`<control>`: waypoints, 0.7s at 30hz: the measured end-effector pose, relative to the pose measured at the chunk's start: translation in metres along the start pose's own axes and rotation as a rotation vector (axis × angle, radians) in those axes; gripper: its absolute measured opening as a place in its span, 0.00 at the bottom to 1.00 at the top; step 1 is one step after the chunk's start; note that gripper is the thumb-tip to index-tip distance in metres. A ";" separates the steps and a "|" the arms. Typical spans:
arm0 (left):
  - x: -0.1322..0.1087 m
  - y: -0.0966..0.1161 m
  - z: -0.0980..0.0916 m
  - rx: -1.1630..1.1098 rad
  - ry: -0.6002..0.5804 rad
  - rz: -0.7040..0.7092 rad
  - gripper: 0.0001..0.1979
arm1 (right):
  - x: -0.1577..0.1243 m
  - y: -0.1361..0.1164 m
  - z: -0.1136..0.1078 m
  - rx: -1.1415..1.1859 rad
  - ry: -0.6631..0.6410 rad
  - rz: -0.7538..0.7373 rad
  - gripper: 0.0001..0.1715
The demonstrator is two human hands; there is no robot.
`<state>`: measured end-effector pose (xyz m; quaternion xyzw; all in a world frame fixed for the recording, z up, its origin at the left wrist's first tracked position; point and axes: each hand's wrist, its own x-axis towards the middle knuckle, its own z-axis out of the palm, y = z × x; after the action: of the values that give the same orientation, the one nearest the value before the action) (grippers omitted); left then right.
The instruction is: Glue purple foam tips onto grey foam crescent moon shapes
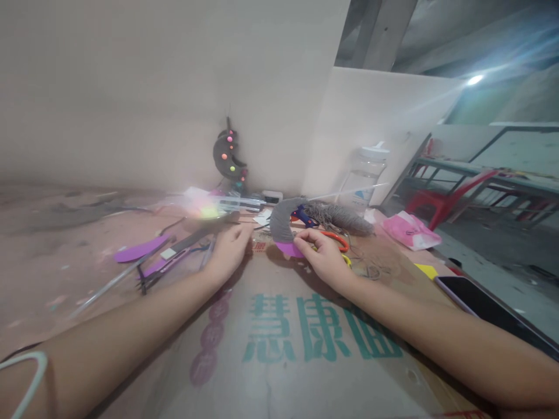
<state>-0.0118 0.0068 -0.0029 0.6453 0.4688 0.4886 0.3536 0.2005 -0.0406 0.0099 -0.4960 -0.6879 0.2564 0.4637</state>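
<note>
My right hand (322, 254) pinches the lower end of a crescent (280, 222) between thumb and fingers. Grey yarn is wound round most of the crescent, and its lower tip shows bare purple. To the left of it, my left hand (232, 243) has its fingers curled together just above the cardboard; whatever they may hold is hidden. A skein of grey yarn (351, 219) lies behind the right hand. Beside the yarn is a dark blue tool with orange parts (304, 215), perhaps a glue gun. Scissors with an orange handle (337, 240) lie partly behind my right hand.
Printed cardboard (218, 401) covers the table under my arms. Purple cut pieces (142, 249) and a utility knife (168, 265) lie left. A dark crescent with coloured dots (223, 156) leans on the wall. Right are a clear bottle (367, 171), pink packet (410, 231) and phone (489, 305).
</note>
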 end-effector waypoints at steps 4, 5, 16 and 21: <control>-0.005 0.008 0.002 0.031 -0.191 0.104 0.15 | 0.000 0.002 0.000 -0.025 -0.006 -0.024 0.11; -0.006 0.009 0.003 0.020 -0.213 0.092 0.15 | 0.000 0.002 0.001 -0.020 -0.013 -0.019 0.11; -0.007 0.010 0.003 0.044 -0.254 0.127 0.16 | 0.000 -0.001 -0.001 -0.078 -0.033 -0.052 0.10; -0.009 0.012 0.002 0.098 -0.253 0.119 0.16 | -0.001 0.001 0.000 -0.073 -0.057 -0.035 0.10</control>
<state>-0.0071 -0.0053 0.0049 0.7451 0.4046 0.3999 0.3482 0.2008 -0.0410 0.0090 -0.4932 -0.7182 0.2372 0.4298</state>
